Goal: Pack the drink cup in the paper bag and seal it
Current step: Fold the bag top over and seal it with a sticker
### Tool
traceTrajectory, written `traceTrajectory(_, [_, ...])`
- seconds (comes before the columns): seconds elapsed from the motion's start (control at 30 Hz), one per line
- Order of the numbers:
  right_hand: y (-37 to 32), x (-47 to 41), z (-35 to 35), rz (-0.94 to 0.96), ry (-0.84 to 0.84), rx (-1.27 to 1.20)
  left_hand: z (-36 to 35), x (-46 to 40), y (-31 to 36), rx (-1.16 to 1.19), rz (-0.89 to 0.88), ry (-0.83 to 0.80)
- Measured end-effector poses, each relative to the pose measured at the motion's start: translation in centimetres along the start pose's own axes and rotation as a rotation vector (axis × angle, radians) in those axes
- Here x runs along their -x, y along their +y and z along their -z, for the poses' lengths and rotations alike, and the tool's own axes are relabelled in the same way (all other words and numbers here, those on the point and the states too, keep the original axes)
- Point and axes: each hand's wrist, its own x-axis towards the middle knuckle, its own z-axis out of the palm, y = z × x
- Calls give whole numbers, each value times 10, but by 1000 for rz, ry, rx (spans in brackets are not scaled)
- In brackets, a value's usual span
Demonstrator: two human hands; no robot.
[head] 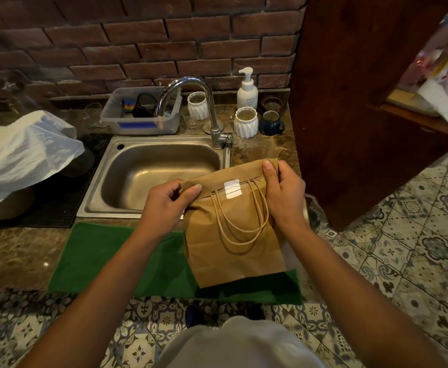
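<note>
A brown paper bag (233, 251) stands on a green mat (106, 258) at the counter's front edge. Its top is folded over toward me, and a white sticker (232, 189) lies across the fold's edge. Two paper-cord handles (240, 229) hang down the bag's front. My left hand (171, 200) pinches the folded top at its left corner. My right hand (284, 192) grips the folded top at its right corner, thumb on the fold. The drink cup is not visible; the bag hides whatever is inside.
A steel sink (127, 181) with a tall tap (212, 107) lies just behind the bag. Behind it stand a plastic tub (140, 123), white ribbed cups (246, 122), a blue mug (270, 123) and a pump bottle (247, 91). A white plastic bag (23, 155) sits left; a wooden cabinet (350, 102) rises right.
</note>
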Motion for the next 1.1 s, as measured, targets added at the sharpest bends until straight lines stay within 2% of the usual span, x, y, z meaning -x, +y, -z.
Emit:
traceTrajectory(0.27, [-11,-3,7,167,27,31,3,0,9,166,106,-62])
traceTrajectory(0.47, [-7,-3,13,170,1,-8,-2,5,17,125,110,-37])
traceTrajectory(0.63, [-7,-6,21,78,-60,-92,-7,11,22,166,80,19])
traceTrajectory(0.9, [-5,-10,58,-115,-253,-306,-20,11,28,161,32,169])
traceTrajectory(1.1, [-20,-3,91,-154,-291,-411,-25,0,41,194,11,111])
